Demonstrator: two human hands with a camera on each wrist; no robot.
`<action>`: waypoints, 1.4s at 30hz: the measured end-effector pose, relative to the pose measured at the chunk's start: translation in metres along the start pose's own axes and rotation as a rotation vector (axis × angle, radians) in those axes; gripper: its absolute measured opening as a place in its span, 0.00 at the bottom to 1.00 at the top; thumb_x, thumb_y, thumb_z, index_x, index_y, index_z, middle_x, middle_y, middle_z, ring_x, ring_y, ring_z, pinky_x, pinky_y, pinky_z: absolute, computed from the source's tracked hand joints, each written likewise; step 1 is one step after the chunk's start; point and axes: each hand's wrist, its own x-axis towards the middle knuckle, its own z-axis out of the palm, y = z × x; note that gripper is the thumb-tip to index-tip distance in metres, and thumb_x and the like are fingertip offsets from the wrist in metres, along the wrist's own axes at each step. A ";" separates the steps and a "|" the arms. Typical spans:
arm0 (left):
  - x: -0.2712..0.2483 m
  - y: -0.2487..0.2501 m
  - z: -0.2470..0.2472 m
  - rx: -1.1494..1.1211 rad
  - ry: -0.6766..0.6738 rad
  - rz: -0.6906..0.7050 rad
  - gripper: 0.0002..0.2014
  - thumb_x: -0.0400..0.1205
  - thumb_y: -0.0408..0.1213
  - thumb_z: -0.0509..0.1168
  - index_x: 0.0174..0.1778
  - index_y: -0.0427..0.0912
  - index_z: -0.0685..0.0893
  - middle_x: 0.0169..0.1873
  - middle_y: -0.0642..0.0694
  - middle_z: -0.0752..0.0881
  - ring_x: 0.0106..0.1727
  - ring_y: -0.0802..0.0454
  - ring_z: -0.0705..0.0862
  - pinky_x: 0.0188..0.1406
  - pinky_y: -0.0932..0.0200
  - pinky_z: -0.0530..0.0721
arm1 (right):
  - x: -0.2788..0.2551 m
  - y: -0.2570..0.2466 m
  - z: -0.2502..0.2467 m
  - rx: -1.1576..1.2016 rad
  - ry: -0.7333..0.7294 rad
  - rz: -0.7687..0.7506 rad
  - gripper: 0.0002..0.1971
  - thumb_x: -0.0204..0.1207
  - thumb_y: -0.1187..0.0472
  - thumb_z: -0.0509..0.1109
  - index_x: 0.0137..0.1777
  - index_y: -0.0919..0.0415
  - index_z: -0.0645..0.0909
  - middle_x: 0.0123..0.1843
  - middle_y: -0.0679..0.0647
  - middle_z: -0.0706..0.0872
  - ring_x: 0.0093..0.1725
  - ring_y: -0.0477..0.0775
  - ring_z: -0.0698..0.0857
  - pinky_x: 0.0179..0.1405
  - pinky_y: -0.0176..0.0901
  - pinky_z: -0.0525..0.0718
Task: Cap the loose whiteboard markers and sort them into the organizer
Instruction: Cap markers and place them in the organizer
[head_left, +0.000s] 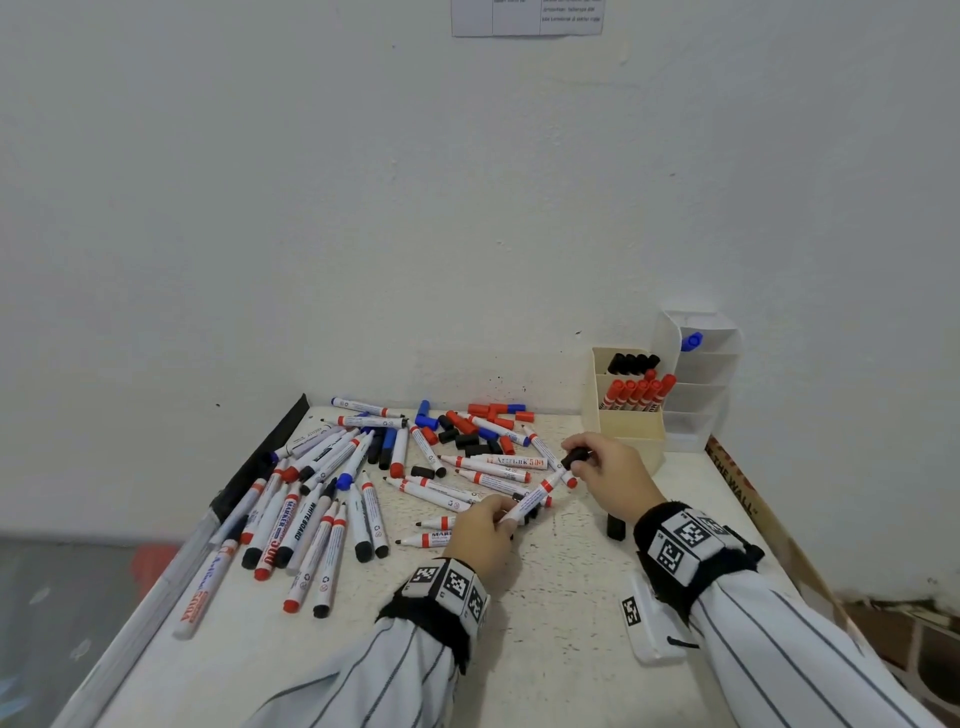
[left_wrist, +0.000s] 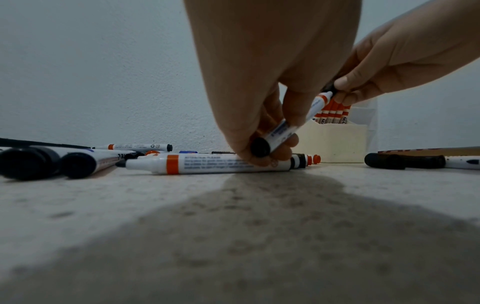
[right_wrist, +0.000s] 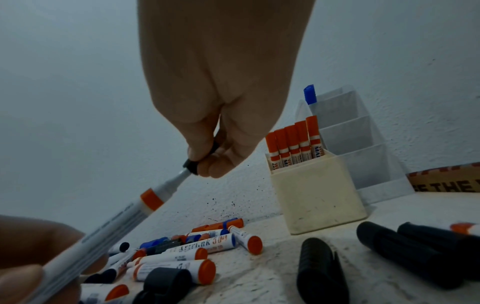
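Observation:
My left hand (head_left: 485, 525) grips the rear of a white marker (head_left: 535, 498) with an orange band and a black end plug (left_wrist: 259, 147). The marker slants up to the right, towards my right hand (head_left: 605, 465). That hand pinches a black cap (head_left: 574, 457) at the marker's tip (right_wrist: 182, 175); the cap (right_wrist: 193, 164) sits right on the tip. A cream organizer (head_left: 631, 423) at the back right holds black-capped and red-capped markers (right_wrist: 293, 142). Beside it a clear tiered organizer (head_left: 701, 374) holds one blue-capped marker (head_left: 692, 341).
Many loose markers (head_left: 311, 499) and loose red, blue and black caps (head_left: 470, 428) lie across the white table (head_left: 545, 649), left and behind my hands. A black cap (head_left: 615, 526) stands near my right wrist. A tagged white block (head_left: 649, 621) lies near the front; a cardboard box (head_left: 753, 509) borders the right.

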 end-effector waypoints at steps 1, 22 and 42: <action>0.000 0.000 0.000 -0.001 0.005 0.003 0.12 0.84 0.33 0.58 0.61 0.44 0.81 0.49 0.48 0.83 0.48 0.54 0.78 0.49 0.62 0.74 | 0.000 0.000 -0.001 -0.004 -0.033 0.002 0.15 0.76 0.75 0.63 0.59 0.62 0.82 0.51 0.52 0.81 0.49 0.50 0.78 0.48 0.29 0.71; -0.005 0.003 -0.011 -0.267 -0.136 0.072 0.17 0.86 0.46 0.55 0.34 0.50 0.81 0.21 0.54 0.74 0.16 0.65 0.69 0.20 0.69 0.67 | -0.005 -0.024 0.019 0.046 -0.090 0.124 0.24 0.85 0.50 0.53 0.26 0.59 0.65 0.25 0.52 0.68 0.27 0.49 0.67 0.29 0.44 0.63; -0.006 -0.002 -0.011 0.367 -0.405 -0.139 0.57 0.56 0.52 0.83 0.77 0.53 0.55 0.68 0.46 0.77 0.67 0.44 0.77 0.65 0.44 0.78 | 0.010 -0.006 -0.020 0.037 0.010 0.082 0.21 0.84 0.51 0.54 0.29 0.58 0.68 0.28 0.53 0.69 0.30 0.51 0.69 0.32 0.43 0.65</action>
